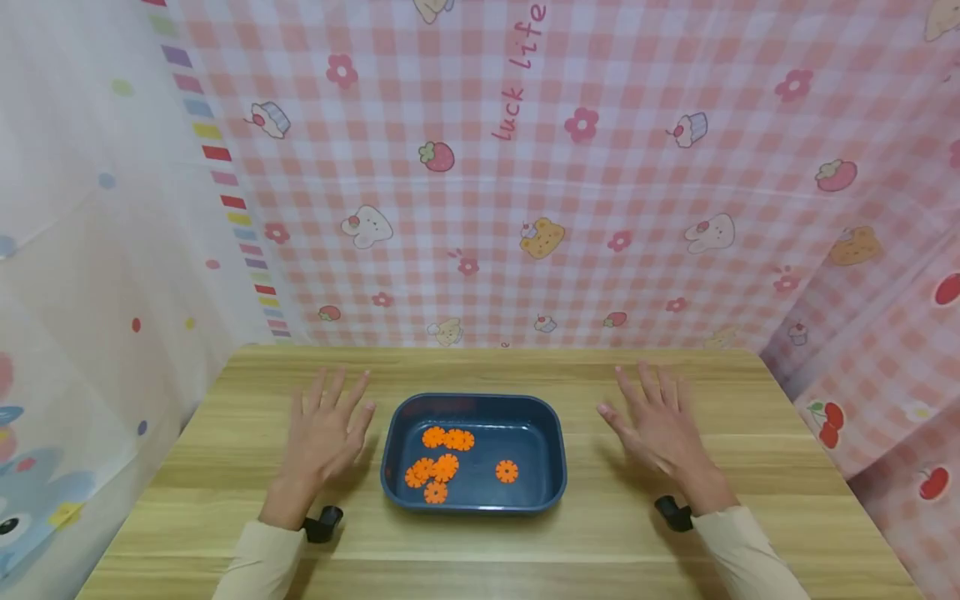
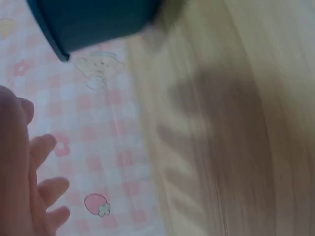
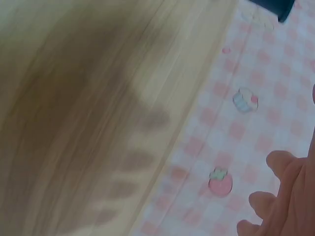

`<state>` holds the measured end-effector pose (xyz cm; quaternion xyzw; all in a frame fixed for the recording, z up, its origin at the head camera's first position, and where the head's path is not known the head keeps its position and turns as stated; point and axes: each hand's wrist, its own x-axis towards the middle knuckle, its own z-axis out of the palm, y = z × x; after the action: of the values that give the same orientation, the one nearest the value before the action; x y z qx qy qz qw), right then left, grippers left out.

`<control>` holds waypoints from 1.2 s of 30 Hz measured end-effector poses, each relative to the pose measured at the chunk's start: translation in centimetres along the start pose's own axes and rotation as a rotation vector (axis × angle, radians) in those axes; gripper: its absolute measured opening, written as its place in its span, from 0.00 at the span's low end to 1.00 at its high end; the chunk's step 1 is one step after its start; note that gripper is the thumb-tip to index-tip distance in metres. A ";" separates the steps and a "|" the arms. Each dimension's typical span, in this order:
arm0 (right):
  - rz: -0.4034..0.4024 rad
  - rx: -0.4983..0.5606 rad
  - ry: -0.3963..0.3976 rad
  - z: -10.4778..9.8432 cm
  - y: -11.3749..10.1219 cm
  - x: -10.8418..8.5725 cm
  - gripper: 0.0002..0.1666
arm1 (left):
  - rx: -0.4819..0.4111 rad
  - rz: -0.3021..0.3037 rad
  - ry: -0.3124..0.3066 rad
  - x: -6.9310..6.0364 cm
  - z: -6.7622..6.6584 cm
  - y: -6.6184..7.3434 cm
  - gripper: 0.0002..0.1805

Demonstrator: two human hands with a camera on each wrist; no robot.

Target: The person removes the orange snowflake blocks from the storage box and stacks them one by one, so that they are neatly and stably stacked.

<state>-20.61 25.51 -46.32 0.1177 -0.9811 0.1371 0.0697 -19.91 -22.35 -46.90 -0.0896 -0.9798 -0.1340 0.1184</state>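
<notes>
So I'm standing by this table [image 1: 480,554], and sitting on it between the person's two hands is a dark blue tray [image 1: 487,442], a rounded rectangle with smooth, slightly shiny walls and a raised rim. Plastic by the look of it, though I can't swear to that.

Inside are these flat bright orange discs [image 1: 447,464], notched all round like little cogs. Most are bunched and overlapping toward the tray's left side, some near the back wall, more toward the front. One lone disc [image 1: 501,472] lies flat over on the right, hole in the middle and all.

Left hand [image 1: 322,442] is just beside the tray's left end, palm down, fingers spread out and holding nothing. Right hand [image 1: 660,437] does the same off the right end, a bit farther out. Both hover over the wood and throw soft shadows on it. Pale cream sleeves [image 1: 262,554], plus a chunky black mount [image 1: 324,525] at each wrist.

The tabletop is light, streaky woodgrain. Behind it hangs a creased pink gingham cloth [image 1: 637,183] with cupcakes, strawberries, bears and "luck life" lettering. There's a whiter dotted sheet [image 1: 75,283] on the left and cherry prints on the right.
</notes>
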 end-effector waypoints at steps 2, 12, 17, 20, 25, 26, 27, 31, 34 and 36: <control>-0.024 0.018 -0.019 0.1 -0.5 0.3 0.45 | -0.080 0.022 -0.009 0.1 0.1 0.4 0.30; -0.153 0.200 -0.023 -0.1 -3.7 1.9 0.38 | -0.613 0.069 -0.067 0.4 1.5 1.6 0.29; -0.186 0.358 -0.043 0.2 -5.6 2.4 0.36 | -0.791 -0.005 -0.128 0.3 1.9 2.2 0.28; -0.176 0.427 -0.060 0.4 -6.8 2.6 0.36 | -0.892 -0.071 -0.170 0.3 2.3 2.4 0.28; -0.198 0.560 -0.106 0.4 -8.5 2.9 0.33 | -1.015 -0.137 -0.224 0.2 3.0 2.7 0.31; -0.209 0.584 -0.123 0.4 -8.8 3.0 0.32 | -1.033 -0.152 -0.233 0.2 3.1 2.8 0.32; -0.226 0.607 -0.143 0.4 -9.0 3.0 0.31 | -1.047 -0.167 -0.239 0.1 3.2 2.8 0.32; -0.286 0.661 -0.225 0.3 -9.7 3.3 0.26 | -1.080 -0.202 -0.252 0.0 3.5 3.1 0.34; -0.310 0.681 -0.290 0.5 -10.0 3.5 0.23 | -1.088 -0.205 -0.260 -0.1 3.8 3.3 0.34; -0.319 0.684 -0.333 0.7 -10.3 3.7 0.23 | -1.082 -0.213 -0.275 -0.1 4.0 3.3 0.34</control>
<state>-21.68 14.94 -43.79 0.3053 -0.8461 0.4221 -0.1127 -19.97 -18.08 -49.86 -0.0549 -0.7817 -0.6151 -0.0870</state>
